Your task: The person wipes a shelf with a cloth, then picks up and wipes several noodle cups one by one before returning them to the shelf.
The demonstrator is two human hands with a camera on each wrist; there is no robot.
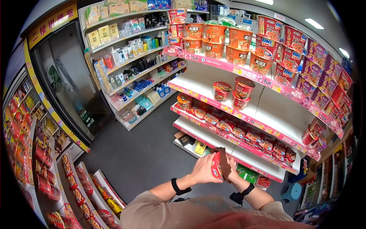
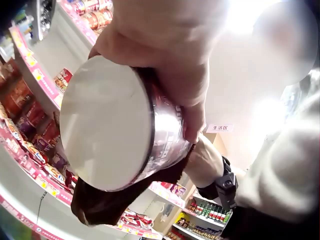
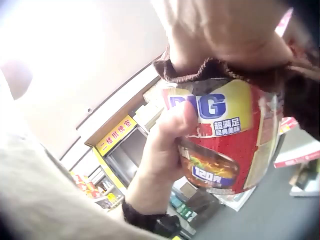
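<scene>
In front of my body, my left hand (image 1: 203,168) grips a red instant noodle cup (image 1: 216,166) tilted on its side. Its thumb (image 3: 172,120) lies across the printed wall in the right wrist view. A round white end (image 2: 105,122) of the cup faces the left wrist camera. My right hand (image 3: 225,37) holds a dark brown cloth (image 3: 205,72) against the other end of the cup. The cloth (image 2: 100,202) hangs past the cup's edge in the left wrist view. Black bands circle both wrists.
Ahead stands a white shelf unit (image 1: 190,84) with stacked noodle cups (image 1: 213,33) on top, a few cups (image 1: 222,91) on the middle shelf and packets (image 1: 238,133) below. Shelves of toiletries (image 1: 129,49) stand back left. More noodle shelves flank my left; a blue stool (image 1: 291,191) is at right.
</scene>
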